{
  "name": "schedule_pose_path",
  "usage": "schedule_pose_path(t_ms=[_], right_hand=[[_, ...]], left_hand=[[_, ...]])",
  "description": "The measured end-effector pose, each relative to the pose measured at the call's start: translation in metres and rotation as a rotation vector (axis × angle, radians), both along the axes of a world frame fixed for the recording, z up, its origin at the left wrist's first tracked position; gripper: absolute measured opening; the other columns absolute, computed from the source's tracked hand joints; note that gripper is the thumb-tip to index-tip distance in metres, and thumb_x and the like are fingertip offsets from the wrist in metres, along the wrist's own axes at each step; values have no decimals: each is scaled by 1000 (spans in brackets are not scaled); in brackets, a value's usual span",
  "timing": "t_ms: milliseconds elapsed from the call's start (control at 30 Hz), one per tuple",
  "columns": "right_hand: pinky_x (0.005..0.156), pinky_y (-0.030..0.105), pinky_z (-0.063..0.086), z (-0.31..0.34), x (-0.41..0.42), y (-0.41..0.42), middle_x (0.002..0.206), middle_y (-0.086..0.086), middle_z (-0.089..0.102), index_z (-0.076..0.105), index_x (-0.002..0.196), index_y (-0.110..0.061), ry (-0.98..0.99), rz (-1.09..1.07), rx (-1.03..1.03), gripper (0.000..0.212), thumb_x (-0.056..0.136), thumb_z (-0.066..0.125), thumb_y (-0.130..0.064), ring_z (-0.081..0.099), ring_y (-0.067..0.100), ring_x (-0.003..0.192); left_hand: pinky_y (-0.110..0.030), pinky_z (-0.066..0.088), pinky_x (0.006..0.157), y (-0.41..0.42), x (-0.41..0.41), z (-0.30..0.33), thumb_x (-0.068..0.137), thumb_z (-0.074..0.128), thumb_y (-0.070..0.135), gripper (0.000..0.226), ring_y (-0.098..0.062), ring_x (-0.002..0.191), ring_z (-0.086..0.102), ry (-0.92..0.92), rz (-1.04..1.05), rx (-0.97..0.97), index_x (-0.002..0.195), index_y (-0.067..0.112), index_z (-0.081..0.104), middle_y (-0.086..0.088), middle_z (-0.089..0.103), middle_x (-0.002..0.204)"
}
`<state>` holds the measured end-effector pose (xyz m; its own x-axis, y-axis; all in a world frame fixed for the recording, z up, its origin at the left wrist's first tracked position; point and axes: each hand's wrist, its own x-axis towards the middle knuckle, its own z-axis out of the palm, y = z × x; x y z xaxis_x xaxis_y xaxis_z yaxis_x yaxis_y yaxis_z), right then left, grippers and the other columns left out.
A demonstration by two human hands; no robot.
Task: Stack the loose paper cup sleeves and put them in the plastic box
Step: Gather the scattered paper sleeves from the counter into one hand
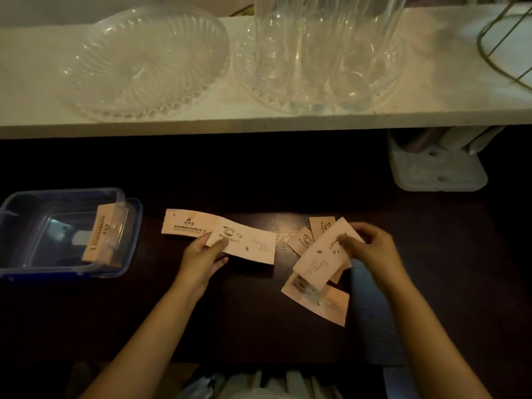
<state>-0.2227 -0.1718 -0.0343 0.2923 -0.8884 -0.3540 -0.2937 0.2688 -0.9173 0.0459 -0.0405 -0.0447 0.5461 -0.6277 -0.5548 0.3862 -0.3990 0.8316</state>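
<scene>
Pale pink paper cup sleeves lie on a dark table. My left hand (201, 259) pinches one flat sleeve (247, 244) by its left end, over a small stack of sleeves (184, 224). My right hand (371, 250) grips a second sleeve (319, 259), tilted above a loose pile of sleeves (319, 302). More loose sleeves (318, 227) peek out behind it. At the left stands the clear plastic box (17, 203) with a blue rim. A stack of sleeves (100, 237) stands on edge against its right wall.
A white shelf (259, 122) runs across above the table, carrying a clear ribbed dish (144, 61), a glass bowl with tall glasses (316, 59) and a wire frame (506, 47). A white holder (437, 171) sits under it at the right. Pale items (259, 384) lie below the table's front edge.
</scene>
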Motion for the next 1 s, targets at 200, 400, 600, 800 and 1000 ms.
schedule_pose_path(t_ms=[200,400,600,800,1000], right_hand=[[61,22,57,42,49,6,81,1,71,66,86,-11,-174,313,-67,5,81,65,-9,70,15,77],[58,26,60,43,83,18,83,-2,69,55,90,-9,-223,340,-45,5,87,59,-9,70,8,77],[53,28,58,28,89,25,83,7,70,52,87,-9,-283,-18,69,7,87,59,-8,70,8,69],[53,22,57,8,99,46,77,2,74,50,86,-14,-456,-230,214,12,86,61,-10,71,14,73],[67,15,48,-23,34,49,100,-9,59,54,95,-31,154,2,-253,18,83,64,-21,58,8,92]], left_hand=[[-22,56,63,-11,-3,32,80,64,13,13,-12,83,70,-100,-263,-61,89,17,71,2,76,85],[-34,54,79,-24,-23,58,81,61,25,13,-16,90,69,-161,-407,-106,90,25,70,-1,75,90],[-33,55,71,-8,-24,55,69,58,46,49,-23,100,66,267,-187,-139,110,20,60,-7,71,105],[-26,56,64,10,-43,29,81,61,16,20,-18,92,69,240,63,-97,101,19,63,-4,74,96],[-28,52,71,17,-19,14,86,55,13,18,-16,98,63,81,102,-56,98,24,62,-3,68,103]])
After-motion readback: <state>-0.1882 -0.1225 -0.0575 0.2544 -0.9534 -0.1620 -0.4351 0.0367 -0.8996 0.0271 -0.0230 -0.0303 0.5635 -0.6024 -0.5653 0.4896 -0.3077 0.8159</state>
